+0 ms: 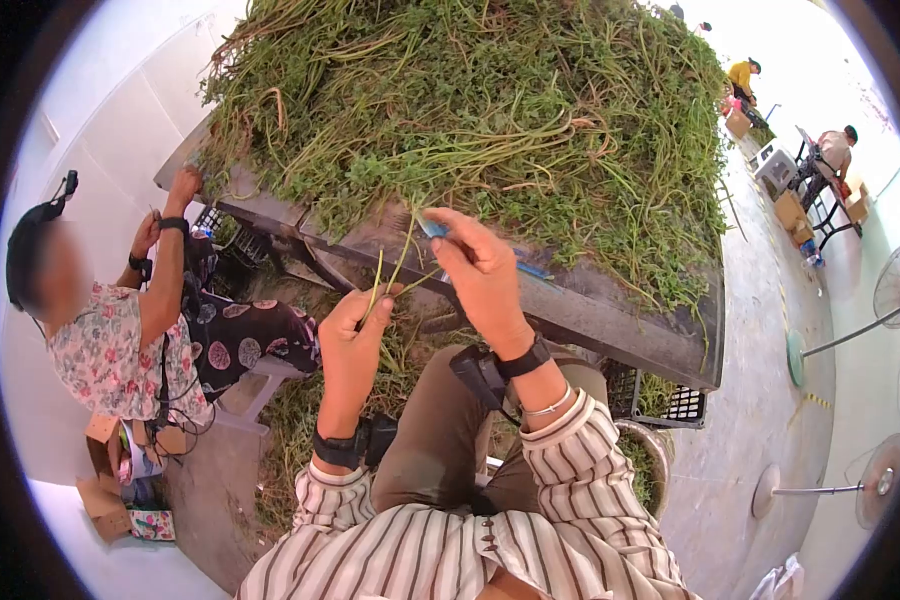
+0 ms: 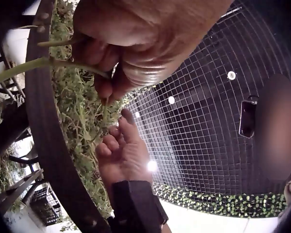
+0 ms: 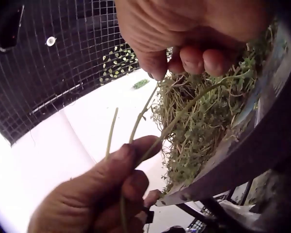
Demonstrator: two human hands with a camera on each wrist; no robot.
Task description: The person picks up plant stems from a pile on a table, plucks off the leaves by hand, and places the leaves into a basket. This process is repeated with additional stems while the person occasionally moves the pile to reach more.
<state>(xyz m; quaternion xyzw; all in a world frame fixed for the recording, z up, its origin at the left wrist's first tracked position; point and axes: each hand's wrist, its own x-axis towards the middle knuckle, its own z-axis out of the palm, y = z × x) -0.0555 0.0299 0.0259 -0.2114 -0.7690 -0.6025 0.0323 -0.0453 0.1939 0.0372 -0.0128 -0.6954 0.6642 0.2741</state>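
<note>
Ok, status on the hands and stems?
Left hand pinching stems. Right hand close by, fingers curled, grip unclear. Heap on table beyond; nothing seen blocking the hands.

Brown-striped cream shirt (image 1: 420,550), green stems (image 1: 396,270), black wristbands (image 1: 338,450)

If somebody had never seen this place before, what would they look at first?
Probably the huge, messy heap of green plants covering most of the table. Next, maybe the two hands in front of it: the left hand pinches a few thin stems, and the right hand has something blue at its fingertips. A person in a flowery top sits at the left.
</note>
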